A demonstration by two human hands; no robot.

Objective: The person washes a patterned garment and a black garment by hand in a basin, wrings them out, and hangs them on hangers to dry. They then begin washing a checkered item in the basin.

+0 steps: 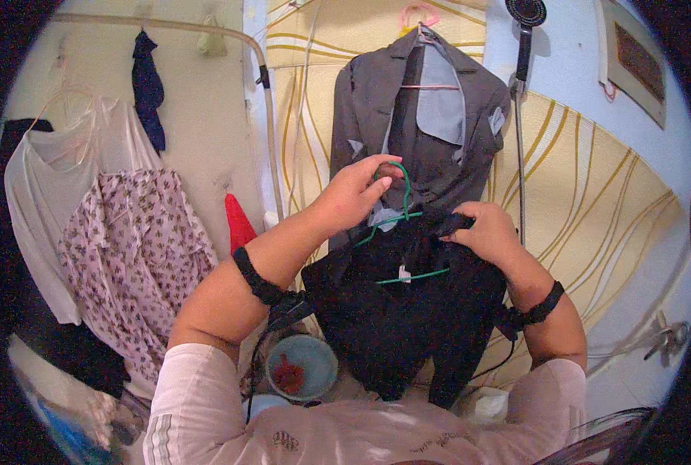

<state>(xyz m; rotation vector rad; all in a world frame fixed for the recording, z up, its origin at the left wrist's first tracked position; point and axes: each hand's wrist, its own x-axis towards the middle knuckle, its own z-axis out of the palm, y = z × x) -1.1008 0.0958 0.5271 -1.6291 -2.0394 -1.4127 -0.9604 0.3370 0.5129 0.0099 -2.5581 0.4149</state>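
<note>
A black garment (pixel 407 325) hangs before me on a green hanger (pixel 409 277), whose bar and slanted arms show in its neck opening. My left hand (pixel 365 186) is closed around the hanger's hook, holding it up. With my right hand (pixel 487 232) I pinch the black cloth at the garment's upper right edge, thumb and fingers pressed together. A small white tag shows at the middle of the hanger bar. The garment's lower end is partly hidden by my body. Right behind it a dark grey jacket (pixel 369 101) hangs on a pink hanger against the wall.
To the left hang a white top (pixel 89 139), a flowered blouse (pixel 140 248) and dark clothes. A red cloth (pixel 238 225) hangs near my left forearm. Below stands a light-blue basin (pixel 318 364) with a red thing in it. A shower head (pixel 525 12) and hose run down the right wall.
</note>
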